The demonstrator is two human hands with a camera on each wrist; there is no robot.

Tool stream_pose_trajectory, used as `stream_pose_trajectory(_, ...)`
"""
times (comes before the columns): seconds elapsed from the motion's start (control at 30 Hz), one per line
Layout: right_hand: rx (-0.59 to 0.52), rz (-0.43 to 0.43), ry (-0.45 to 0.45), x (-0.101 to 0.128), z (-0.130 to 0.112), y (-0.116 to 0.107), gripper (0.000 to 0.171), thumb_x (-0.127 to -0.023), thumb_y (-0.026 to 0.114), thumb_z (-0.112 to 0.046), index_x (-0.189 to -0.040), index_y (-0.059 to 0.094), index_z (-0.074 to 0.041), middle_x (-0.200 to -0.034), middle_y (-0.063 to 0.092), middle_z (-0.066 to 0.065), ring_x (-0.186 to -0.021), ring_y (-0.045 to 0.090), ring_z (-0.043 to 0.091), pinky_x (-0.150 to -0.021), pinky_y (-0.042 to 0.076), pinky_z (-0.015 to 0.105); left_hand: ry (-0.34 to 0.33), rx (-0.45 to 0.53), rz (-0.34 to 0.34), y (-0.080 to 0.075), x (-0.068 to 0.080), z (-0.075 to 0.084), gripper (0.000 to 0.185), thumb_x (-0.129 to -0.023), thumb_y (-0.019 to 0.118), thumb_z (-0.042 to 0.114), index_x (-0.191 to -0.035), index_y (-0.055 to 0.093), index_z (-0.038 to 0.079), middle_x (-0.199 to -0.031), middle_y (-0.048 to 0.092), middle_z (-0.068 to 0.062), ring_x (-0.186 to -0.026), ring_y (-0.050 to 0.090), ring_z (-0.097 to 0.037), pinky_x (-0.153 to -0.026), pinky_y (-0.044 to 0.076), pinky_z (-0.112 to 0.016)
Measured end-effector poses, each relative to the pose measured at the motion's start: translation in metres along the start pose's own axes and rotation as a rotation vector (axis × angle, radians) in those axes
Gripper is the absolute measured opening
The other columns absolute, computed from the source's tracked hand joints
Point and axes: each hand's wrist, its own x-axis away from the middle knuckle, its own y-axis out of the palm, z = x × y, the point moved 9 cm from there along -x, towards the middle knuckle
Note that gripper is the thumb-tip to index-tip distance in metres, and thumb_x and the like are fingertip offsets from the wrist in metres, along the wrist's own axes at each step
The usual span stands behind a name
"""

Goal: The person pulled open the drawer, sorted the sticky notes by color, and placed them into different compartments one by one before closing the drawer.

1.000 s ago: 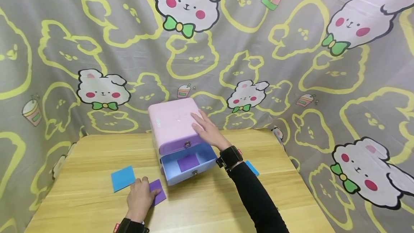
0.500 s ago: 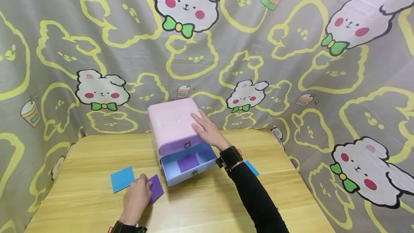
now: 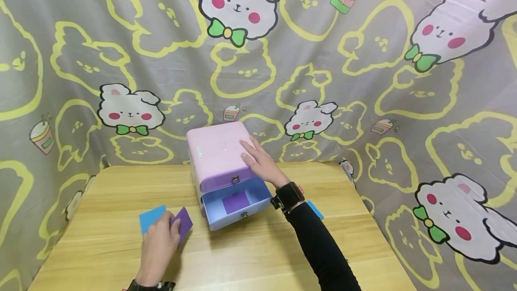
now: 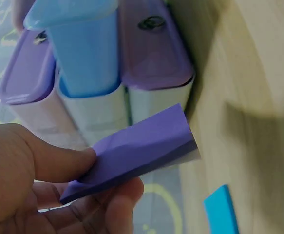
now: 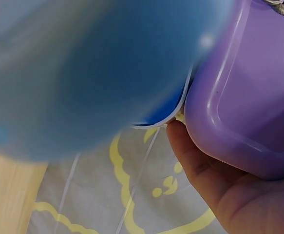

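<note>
Two hands are at work on the wooden table [image 3: 262, 255]. The left hand [image 3: 157, 246] pinches a purple card [image 3: 182, 225] between thumb and curled fingers, lifted off the tabletop at the near left, just left of the open blue drawer [image 3: 236, 208]; in the left wrist view the purple card [image 4: 137, 151] bends slightly in that grip. A blue card [image 3: 150, 218] lies flat just beside the hand, on its far left. The right hand [image 3: 262, 163] rests with straight fingers on top of the pink drawer box [image 3: 218, 156]. Another purple card [image 3: 236, 202] lies inside the drawer.
</note>
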Motion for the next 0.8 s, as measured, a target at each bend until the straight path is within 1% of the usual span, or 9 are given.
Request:
stream_pose_trajectory(0.07, 0.000, 0.000, -0.001, 0.001, 0.000, 0.000, 0.055, -0.105, 0.040, -0.051, -0.158, 0.031, -0.041, -0.174, 0.005, -0.006, -0.159, 0.018, 0.034, -0.121, 0.022, 0.070, 0.010, 0.026, 0.035, -0.008, 0.001, 0.002, 0.014, -0.098, 0.062, 0.010, -0.096, 0.062, -0.004, -0.081, 0.070, -0.023, -0.062, 0.065, -0.027, -0.047, 0.050, -0.031)
stream_pose_trajectory(0.2, -0.006, 0.006, -0.001, 0.001, 0.000, -0.001, 0.055, -0.105, 0.040, -0.051, -0.158, 0.031, -0.040, -0.174, 0.005, -0.006, -0.159, 0.018, 0.034, -0.121, 0.022, 0.070, 0.053, 0.062, 0.131, -0.024, 0.003, 0.011, 0.011, -0.096, 0.064, 0.006, -0.093, 0.064, -0.005, -0.078, 0.070, -0.022, -0.062, 0.067, -0.027, -0.048, 0.053, -0.032)
stream_pose_trajectory(0.3, -0.014, 0.010, 0.001, 0.002, 0.002, -0.003, 0.055, -0.105, 0.040, -0.052, -0.158, 0.031, -0.041, -0.174, 0.005, -0.005, -0.159, 0.018, 0.035, -0.121, 0.021, 0.071, 0.083, 0.078, 0.199, -0.033, 0.006, 0.019, 0.009, -0.094, 0.067, 0.004, -0.091, 0.065, -0.004, -0.077, 0.070, -0.021, -0.061, 0.067, -0.027, -0.048, 0.051, -0.033)
stream_pose_trajectory(0.43, -0.024, 0.012, 0.006, 0.002, 0.007, -0.005, 0.055, -0.105, 0.040, -0.052, -0.158, 0.031, -0.042, -0.174, 0.004, -0.006, -0.159, 0.017, 0.035, -0.121, 0.020, 0.072, 0.132, 0.116, 0.277, -0.044, 0.012, 0.028, 0.010, -0.093, 0.068, 0.003, -0.096, 0.067, -0.006, -0.079, 0.071, -0.023, -0.060, 0.066, -0.026, -0.046, 0.049, -0.026)
stream_pose_trajectory(0.6, -0.020, 0.016, -0.007, 0.000, 0.003, -0.005, 0.055, -0.105, 0.040, -0.052, -0.158, 0.031, -0.041, -0.174, 0.004, -0.005, -0.159, 0.017, 0.035, -0.121, 0.021, 0.071, 0.199, 0.153, 0.389, -0.058, 0.019, 0.040, 0.013, -0.092, 0.070, 0.002, -0.098, 0.067, -0.009, -0.083, 0.072, -0.027, -0.058, 0.066, -0.027, -0.046, 0.047, -0.020)
stream_pose_trajectory(0.7, -0.013, 0.007, -0.027, -0.002, 0.000, -0.003, 0.055, -0.105, 0.041, -0.052, -0.158, 0.031, -0.040, -0.174, 0.005, -0.003, -0.159, 0.018, 0.034, -0.121, 0.022, 0.069, 0.219, 0.151, 0.458, -0.065, 0.023, 0.045, 0.012, -0.090, 0.072, 0.001, -0.097, 0.068, -0.008, -0.081, 0.072, -0.025, -0.056, 0.062, -0.023, -0.046, 0.044, -0.017)
stream_pose_trajectory(0.8, -0.004, 0.002, -0.039, -0.001, -0.002, -0.001, 0.056, -0.105, 0.041, -0.050, -0.158, 0.032, -0.038, -0.174, 0.006, -0.001, -0.159, 0.018, 0.034, -0.122, 0.023, 0.067, 0.238, 0.159, 0.512, -0.068, 0.025, 0.051, 0.012, -0.088, 0.073, 0.000, -0.097, 0.068, -0.008, -0.079, 0.072, -0.022, -0.056, 0.059, -0.017, -0.048, 0.042, -0.013)
